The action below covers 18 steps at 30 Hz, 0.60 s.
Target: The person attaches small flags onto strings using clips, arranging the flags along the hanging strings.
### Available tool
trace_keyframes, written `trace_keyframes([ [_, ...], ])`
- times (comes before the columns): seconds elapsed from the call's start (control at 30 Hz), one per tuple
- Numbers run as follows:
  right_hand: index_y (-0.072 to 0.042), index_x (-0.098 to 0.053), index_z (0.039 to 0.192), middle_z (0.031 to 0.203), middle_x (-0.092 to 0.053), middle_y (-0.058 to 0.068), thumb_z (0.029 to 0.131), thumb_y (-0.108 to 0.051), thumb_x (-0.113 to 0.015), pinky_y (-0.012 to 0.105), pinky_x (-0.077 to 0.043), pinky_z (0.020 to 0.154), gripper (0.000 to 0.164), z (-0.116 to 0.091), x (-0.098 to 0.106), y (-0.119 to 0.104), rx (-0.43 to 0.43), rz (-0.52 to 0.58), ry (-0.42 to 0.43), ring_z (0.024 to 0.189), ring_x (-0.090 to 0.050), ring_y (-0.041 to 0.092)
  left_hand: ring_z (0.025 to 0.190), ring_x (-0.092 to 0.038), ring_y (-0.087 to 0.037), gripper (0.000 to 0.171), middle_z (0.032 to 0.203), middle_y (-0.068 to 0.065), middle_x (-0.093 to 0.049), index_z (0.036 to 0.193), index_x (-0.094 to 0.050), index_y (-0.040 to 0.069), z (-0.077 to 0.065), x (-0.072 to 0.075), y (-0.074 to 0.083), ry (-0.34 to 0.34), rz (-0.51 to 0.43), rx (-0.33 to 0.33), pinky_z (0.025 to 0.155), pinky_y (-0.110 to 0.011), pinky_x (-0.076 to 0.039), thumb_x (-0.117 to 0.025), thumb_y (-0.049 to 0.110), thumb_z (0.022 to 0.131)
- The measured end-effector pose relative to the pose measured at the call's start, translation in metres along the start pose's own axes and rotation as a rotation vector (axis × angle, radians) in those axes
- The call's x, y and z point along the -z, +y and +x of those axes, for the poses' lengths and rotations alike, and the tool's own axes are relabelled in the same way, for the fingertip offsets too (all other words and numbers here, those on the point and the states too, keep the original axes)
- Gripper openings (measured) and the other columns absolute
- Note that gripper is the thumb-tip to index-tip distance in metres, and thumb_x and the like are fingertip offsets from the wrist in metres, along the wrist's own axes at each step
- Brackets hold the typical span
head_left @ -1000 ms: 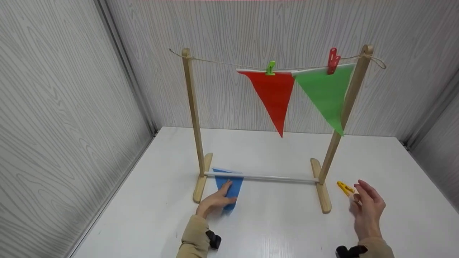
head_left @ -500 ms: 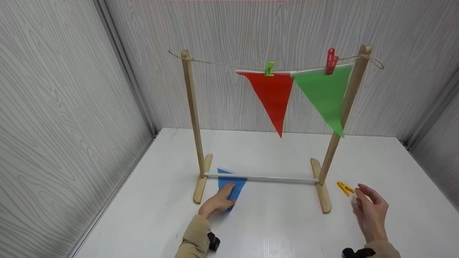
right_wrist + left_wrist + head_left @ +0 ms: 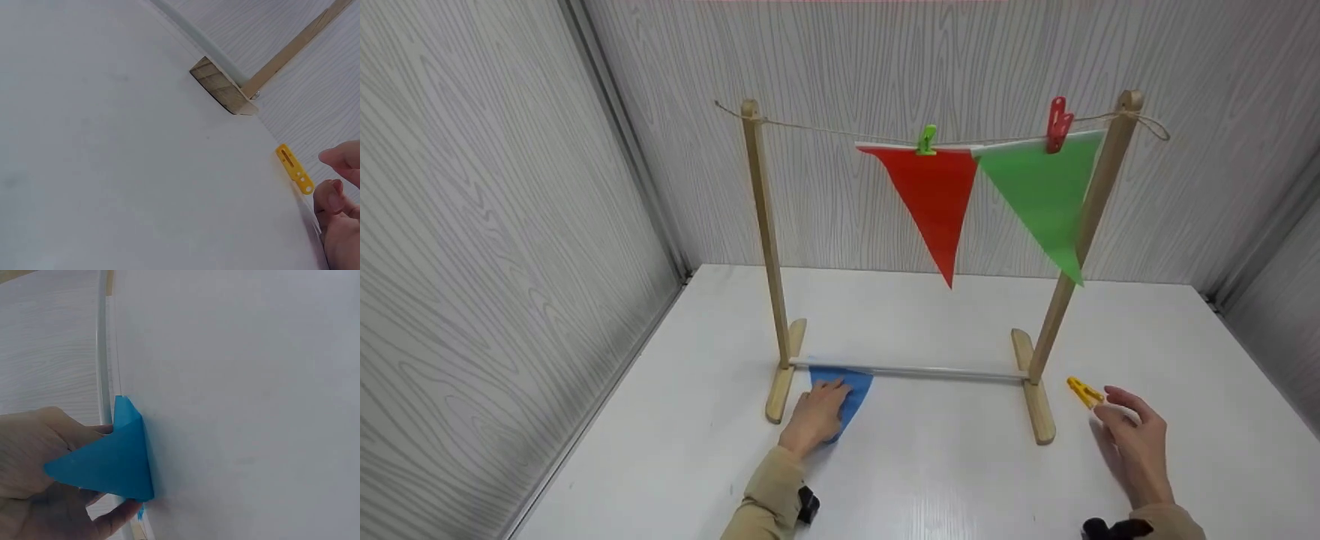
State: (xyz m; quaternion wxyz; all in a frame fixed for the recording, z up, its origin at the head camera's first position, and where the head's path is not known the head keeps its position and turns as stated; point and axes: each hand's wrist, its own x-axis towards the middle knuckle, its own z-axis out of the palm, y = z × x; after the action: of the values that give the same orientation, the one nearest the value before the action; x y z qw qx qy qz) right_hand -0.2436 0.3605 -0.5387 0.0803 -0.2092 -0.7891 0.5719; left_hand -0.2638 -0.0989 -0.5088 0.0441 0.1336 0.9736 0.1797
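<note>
In the head view, my left hand point(image 3: 816, 414) grips a blue triangular flag point(image 3: 855, 394) low at the rack's left end. Seen from the left wrist, the flag point(image 3: 112, 461) is bent up between thumb and fingers, its tip toward the palm. My right hand point(image 3: 1140, 442) is beside a yellow clothespin point(image 3: 1084, 391) lying on the table. Its thumb and forefinger are parted and half bent, fingertips close to the clothespin point(image 3: 294, 169), holding nothing. A red flag point(image 3: 934, 195) and a green flag point(image 3: 1046, 191) hang from the string.
The wooden rack has a left post point(image 3: 765, 240), a right post point(image 3: 1095, 202) and a white lower bar point(image 3: 945, 372). A green clothespin point(image 3: 927, 141) and a red clothespin point(image 3: 1059, 126) sit on the string point(image 3: 817, 129). Grey wood-grain panels point(image 3: 885, 60) enclose the table.
My left hand's spread fingers have drawn together on the blue flag, which has shifted slightly. My right hand has moved slightly, staying beside the yellow clothespin.
</note>
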Motion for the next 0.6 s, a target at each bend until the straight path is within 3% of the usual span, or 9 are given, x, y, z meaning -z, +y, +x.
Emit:
trace_keyframes([
  [0.07,-0.011,-0.049,0.145,0.124,-0.049,-0.009,0.099,-0.024,-0.061,0.016,-0.049,0.07,0.049,-0.0001,-0.0001,0.0002,0.014,-0.027,-0.008,0.084,-0.054,-0.001,0.135,-0.049,-0.039,0.045,0.148,-0.016,-0.055,0.138,-0.059,0.007,0.0005,0.0004,-0.0004,0.025,0.063,0.002,0.109,-0.057,-0.042,-0.064,0.002,0.094],
  [0.2,-0.01,-0.048,0.147,0.127,-0.049,-0.008,0.1,-0.025,-0.06,0.015,-0.049,0.071,0.05,-0.0007,-0.0001,0.0001,0.016,-0.051,-0.014,0.086,-0.054,-0.004,0.136,-0.047,-0.038,0.042,0.146,-0.014,-0.056,0.136,-0.06,0.011,0.0003,0.002,-0.003,0.029,0.096,0.01,0.111,-0.058,-0.04,-0.066,0.008,0.095],
  [0.37,-0.011,-0.047,0.148,0.13,-0.048,-0.006,0.1,-0.026,-0.059,0.014,-0.049,0.073,0.051,-0.0012,0.0,-0.0001,0.0,-0.06,-0.008,0.088,-0.054,-0.005,0.137,-0.046,-0.037,0.034,0.14,-0.013,-0.059,0.128,-0.062,0.01,-0.0017,0.0048,-0.0075,0.024,0.014,-0.005,0.112,-0.063,-0.037,-0.068,0.009,0.095],
  [0.6,-0.005,-0.043,0.15,0.148,-0.044,0.015,0.098,-0.019,-0.061,0.01,-0.048,0.071,0.056,0.0003,0.0005,-0.0005,0.035,-0.141,-0.033,0.094,-0.049,-0.002,0.144,-0.042,-0.036,0.032,0.149,-0.014,-0.052,0.122,-0.063,0.01,-0.0025,0.0072,-0.0095,-0.033,-0.115,-0.016,0.118,-0.067,-0.027,-0.072,0.017,0.093],
])
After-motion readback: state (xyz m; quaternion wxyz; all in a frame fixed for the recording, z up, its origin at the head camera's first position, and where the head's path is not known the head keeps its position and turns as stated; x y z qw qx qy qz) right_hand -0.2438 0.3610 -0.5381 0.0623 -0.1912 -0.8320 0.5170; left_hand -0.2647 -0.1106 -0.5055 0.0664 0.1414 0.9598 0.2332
